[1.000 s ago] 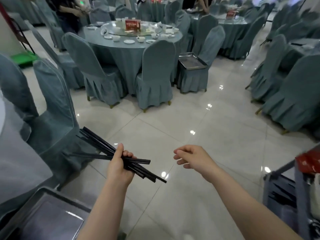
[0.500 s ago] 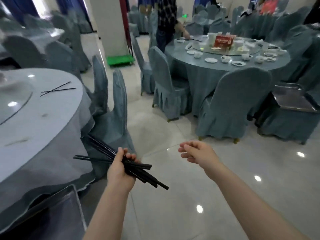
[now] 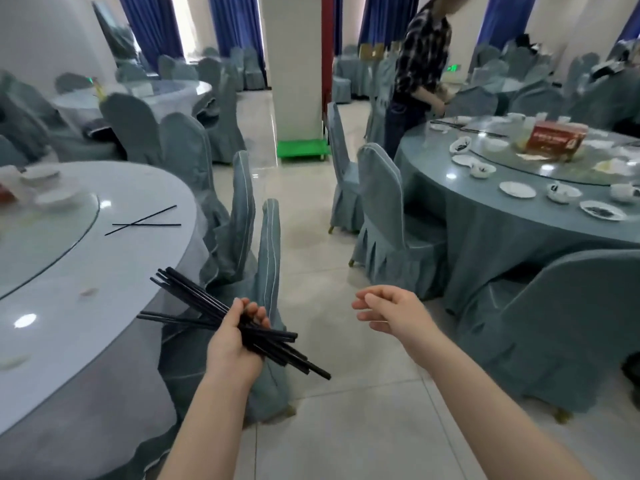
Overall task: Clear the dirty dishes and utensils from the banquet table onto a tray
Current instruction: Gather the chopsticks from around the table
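Head view: the look has swung left since a moment ago, and the near table [image 3: 104, 306] now fills the left side. The left hand [image 3: 232, 344] grips a splayed bundle of chopsticks [image 3: 194, 299] mid-length; the right hand [image 3: 391, 313] hangs loosely curled, holding nothing. Two loose chopsticks [image 3: 145, 221] lie crossed on the table. They look light, stiff and slick, best pinched at the crossing.

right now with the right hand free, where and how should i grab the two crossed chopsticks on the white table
Pinch the crossed chopsticks at their crossing from above with the right hand. They lie flat on the white table, so one pinch there gathers both. The left hand is full.
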